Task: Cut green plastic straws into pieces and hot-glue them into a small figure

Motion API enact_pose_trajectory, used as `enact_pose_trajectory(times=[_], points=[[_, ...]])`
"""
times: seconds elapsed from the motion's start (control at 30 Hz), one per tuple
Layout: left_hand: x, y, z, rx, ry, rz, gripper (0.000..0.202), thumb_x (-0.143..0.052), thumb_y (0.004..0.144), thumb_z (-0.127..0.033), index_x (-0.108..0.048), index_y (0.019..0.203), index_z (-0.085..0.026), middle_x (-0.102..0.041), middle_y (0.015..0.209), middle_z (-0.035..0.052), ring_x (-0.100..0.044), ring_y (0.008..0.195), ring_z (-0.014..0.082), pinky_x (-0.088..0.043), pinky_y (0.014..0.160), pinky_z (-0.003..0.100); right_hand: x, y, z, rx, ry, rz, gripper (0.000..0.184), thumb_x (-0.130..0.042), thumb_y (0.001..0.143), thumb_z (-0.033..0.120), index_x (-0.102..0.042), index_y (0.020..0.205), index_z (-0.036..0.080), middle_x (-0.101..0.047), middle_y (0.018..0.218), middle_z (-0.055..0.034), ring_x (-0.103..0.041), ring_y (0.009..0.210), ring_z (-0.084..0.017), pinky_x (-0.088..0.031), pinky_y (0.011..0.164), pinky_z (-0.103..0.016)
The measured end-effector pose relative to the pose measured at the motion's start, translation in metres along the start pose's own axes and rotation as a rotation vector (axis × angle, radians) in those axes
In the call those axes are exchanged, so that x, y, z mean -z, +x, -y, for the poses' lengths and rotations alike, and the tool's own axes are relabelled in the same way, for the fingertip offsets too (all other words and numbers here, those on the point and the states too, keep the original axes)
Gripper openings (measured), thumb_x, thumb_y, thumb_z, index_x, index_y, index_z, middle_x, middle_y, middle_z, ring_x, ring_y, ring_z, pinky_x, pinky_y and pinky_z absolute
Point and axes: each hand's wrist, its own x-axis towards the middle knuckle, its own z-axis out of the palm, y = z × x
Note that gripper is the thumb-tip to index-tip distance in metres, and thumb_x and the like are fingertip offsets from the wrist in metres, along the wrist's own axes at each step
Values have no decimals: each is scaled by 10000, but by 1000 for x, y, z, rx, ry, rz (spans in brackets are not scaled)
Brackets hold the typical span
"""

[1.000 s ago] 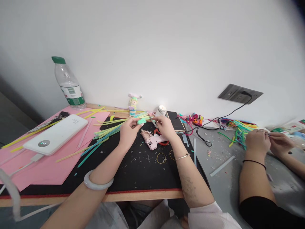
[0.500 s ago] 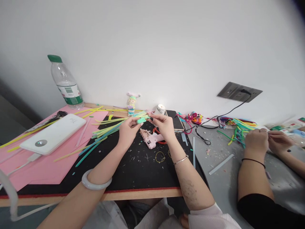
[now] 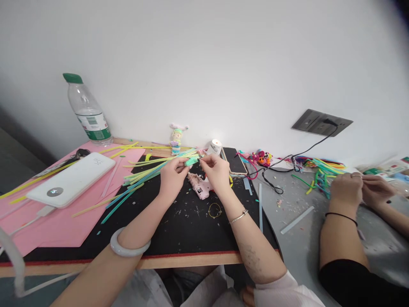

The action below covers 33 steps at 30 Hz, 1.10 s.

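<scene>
My left hand (image 3: 174, 174) pinches a small mint-green piece (image 3: 191, 161), which looks like coiled pipe cleaner, between thumb and fingertips. Close against its right end, my right hand (image 3: 215, 170) has its thumb and fingers pressed together; what lies between them is too small to make out. Below the hands a pink glue gun (image 3: 200, 187) rests on the black mat (image 3: 188, 238), partly covered by my right hand. A bundle of yellow, green and blue pipe cleaners (image 3: 140, 179) lies left of my left hand. Behind stands a little pipe-cleaner doll (image 3: 176, 140).
A white power bank (image 3: 72, 179) lies on pink sheets (image 3: 72, 232), with a water bottle (image 3: 91, 113) behind. A phone (image 3: 234, 161) and a white roll (image 3: 215, 147) are at the back. On the right, a co-worker's hands (image 3: 347, 189) work beside more pipe cleaners (image 3: 322, 170).
My right hand has shifted slightly left and down, uncovering more of the phone and covering more of the glue gun. The green piece has tilted and moved slightly right in my left hand.
</scene>
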Motion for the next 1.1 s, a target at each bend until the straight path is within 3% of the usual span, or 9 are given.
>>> enact_pose_trajectory(times=[0.4, 0.77, 0.9, 1.1], points=[[1, -1, 3, -206, 193, 11, 92, -578, 746, -229, -622, 815, -186, -616, 868, 39, -608, 832, 170, -523, 759, 297, -16, -8, 2, -76, 90, -43, 138, -572, 745, 280, -559, 643, 187, -633, 622, -6, -581, 575, -144, -473, 600, -266], [1, -2, 3, -185, 200, -1, 66, -568, 745, -224, -606, 776, -180, -595, 836, 36, -602, 812, 170, -524, 726, 289, -29, -15, 6, -108, 253, -28, 139, -586, 750, 295, -604, 722, 160, -655, 697, -18, -590, 634, -136, -486, 637, -258], [0, -1, 3, -126, 110, -28, 100, -605, 730, -244, -620, 795, -170, -618, 841, 40, -622, 801, 170, -531, 725, 292, -23, -15, 8, -28, 236, 37, 191, -514, 815, 331, -613, 813, 168, -642, 712, -12, -572, 627, -126, -466, 623, -245], [-3, -1, 4, -75, 3, -39, 156, -636, 711, -260, -636, 833, -162, -650, 861, 53, -641, 804, 176, -534, 757, 316, -14, -10, 3, 65, 104, -38, 122, -534, 802, 292, -571, 839, 181, -581, 714, 10, -474, 550, -99, -398, 553, -231]])
